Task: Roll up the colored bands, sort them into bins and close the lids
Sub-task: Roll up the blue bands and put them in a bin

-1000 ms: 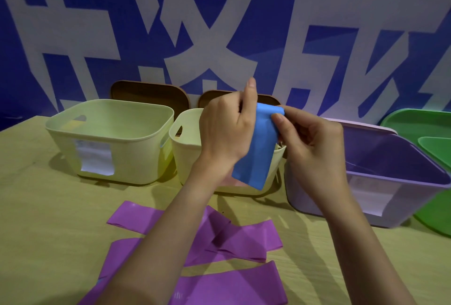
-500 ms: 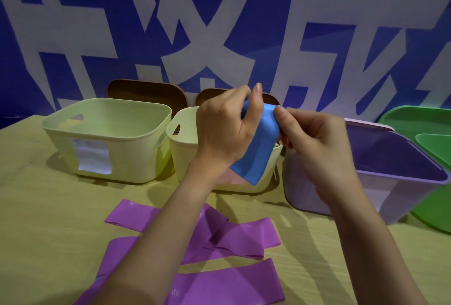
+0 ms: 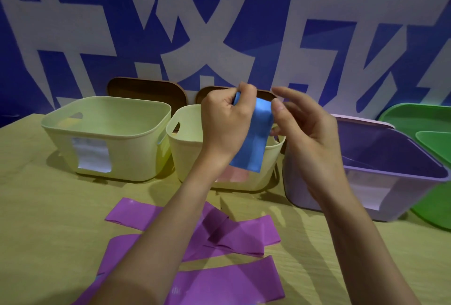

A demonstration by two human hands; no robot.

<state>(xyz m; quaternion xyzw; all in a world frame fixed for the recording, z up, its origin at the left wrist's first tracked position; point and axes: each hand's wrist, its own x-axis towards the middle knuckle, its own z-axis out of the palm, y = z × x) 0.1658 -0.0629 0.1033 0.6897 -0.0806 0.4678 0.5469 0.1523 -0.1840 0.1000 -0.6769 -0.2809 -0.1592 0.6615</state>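
Since half a second ago the right hand (image 3: 307, 138) has loosened: its fingers now spread, only a fingertip touching the blue band (image 3: 256, 138). The left hand (image 3: 227, 124) has curled tighter and grips the band's top, which hangs above the small yellow bin (image 3: 188, 156). Purple bands (image 3: 231, 234) lie flat on the table (image 3: 36, 219) in front of that bin; the purple bin (image 3: 390, 170) stands to its right.

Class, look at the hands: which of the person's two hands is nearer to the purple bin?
Right. The right hand hovers beside the purple bin, at its left wall; the left hand is farther left, over the small cream bin.
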